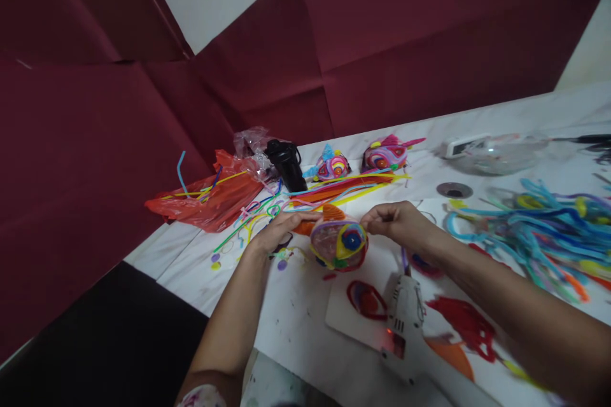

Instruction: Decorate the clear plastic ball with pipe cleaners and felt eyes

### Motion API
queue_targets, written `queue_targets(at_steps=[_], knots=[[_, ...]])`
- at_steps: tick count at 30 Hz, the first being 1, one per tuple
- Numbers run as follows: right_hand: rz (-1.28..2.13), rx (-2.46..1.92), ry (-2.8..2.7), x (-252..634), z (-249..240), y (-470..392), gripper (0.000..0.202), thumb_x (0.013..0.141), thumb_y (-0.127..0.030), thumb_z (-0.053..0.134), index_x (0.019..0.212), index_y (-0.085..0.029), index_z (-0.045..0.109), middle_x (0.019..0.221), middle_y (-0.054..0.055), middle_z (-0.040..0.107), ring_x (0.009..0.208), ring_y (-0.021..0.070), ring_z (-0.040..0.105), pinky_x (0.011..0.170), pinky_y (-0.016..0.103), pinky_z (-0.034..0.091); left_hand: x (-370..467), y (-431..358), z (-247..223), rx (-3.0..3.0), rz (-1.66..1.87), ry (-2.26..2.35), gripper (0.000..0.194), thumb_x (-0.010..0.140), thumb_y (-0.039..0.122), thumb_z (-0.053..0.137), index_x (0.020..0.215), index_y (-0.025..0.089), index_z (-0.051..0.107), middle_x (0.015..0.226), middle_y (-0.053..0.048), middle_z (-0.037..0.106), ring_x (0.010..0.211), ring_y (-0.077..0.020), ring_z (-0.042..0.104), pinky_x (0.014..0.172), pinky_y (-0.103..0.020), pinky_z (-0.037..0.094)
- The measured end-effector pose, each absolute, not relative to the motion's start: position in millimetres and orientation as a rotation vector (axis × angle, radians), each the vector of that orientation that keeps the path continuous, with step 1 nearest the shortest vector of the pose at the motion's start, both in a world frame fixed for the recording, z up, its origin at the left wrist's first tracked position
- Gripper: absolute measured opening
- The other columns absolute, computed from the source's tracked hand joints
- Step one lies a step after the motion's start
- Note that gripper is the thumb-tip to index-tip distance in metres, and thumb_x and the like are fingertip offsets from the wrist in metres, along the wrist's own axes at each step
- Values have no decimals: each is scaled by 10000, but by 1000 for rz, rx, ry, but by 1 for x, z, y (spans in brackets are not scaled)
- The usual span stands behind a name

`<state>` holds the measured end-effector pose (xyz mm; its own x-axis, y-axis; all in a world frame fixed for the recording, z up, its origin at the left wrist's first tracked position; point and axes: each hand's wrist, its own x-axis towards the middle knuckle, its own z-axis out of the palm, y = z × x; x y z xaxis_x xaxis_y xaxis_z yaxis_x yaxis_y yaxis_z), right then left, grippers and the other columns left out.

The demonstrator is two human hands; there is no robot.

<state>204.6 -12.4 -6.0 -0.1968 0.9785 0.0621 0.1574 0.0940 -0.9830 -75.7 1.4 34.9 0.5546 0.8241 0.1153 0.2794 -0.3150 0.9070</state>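
A handmade toy fish [329, 245] with a clear body sits in front of me on white paper. Fuzzy pipe cleaners trim it: orange fins, a purple and red outline, and a yellow eye patch with a blue centre. My left hand [279, 232] reaches to its orange tail, fingers stretched along it and closed on it. At the fish's front edge, my right hand [398, 222] is closed in a pinch; anything small between its fingertips is hidden. Below the right forearm lies a white glue gun [405, 318] with a red light lit.
Two finished fish [334, 165] stand at the back beside a black bottle [287, 165]. A red plastic bag [205, 203] lies left. Blue pipe cleaners [539, 222] are heaped right. A red-and-purple coil [366, 300] rests on a white board [338, 315].
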Motion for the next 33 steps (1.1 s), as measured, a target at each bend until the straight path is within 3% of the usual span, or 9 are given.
queue_targets(at_steps=[2,5,10,20,33], knots=[[1203,-1174,-1517,205,-6,-12,189,578,-374,693,642,-197,708,580,-8,671,554,127,540,565,275,441,-69,0,47,1941,657,976,589,773,705,629,1000,184,783,1093,-110,756,1152,-311,635,1045,-426,427],[1199,-1171,-1521,205,-7,-12,193,576,-377,687,640,-195,706,569,-13,658,547,123,529,562,274,438,-56,-2,61,2017,527,1118,516,753,620,696,972,155,745,985,-78,741,934,-233,661,844,-331,490],[1179,-1165,-1534,205,-9,-11,180,582,-362,692,645,-195,716,577,-15,661,552,121,526,544,265,434,-28,-3,78,2216,315,1329,439,794,601,629,787,162,631,658,27,560,612,-114,474,573,-239,333],[1133,-1158,-1568,205,-11,-8,170,598,-356,674,646,-200,721,532,-31,625,508,111,492,509,258,395,0,-1,94,2541,-50,1584,503,783,681,543,779,183,609,678,17,539,621,-146,470,562,-264,279],[976,-1225,-1642,205,-13,-6,125,636,-302,644,651,-206,722,559,-29,632,552,128,528,544,255,410,15,2,96,2246,-29,1633,333,702,438,644,885,168,577,809,12,595,699,-141,511,557,-244,327]])
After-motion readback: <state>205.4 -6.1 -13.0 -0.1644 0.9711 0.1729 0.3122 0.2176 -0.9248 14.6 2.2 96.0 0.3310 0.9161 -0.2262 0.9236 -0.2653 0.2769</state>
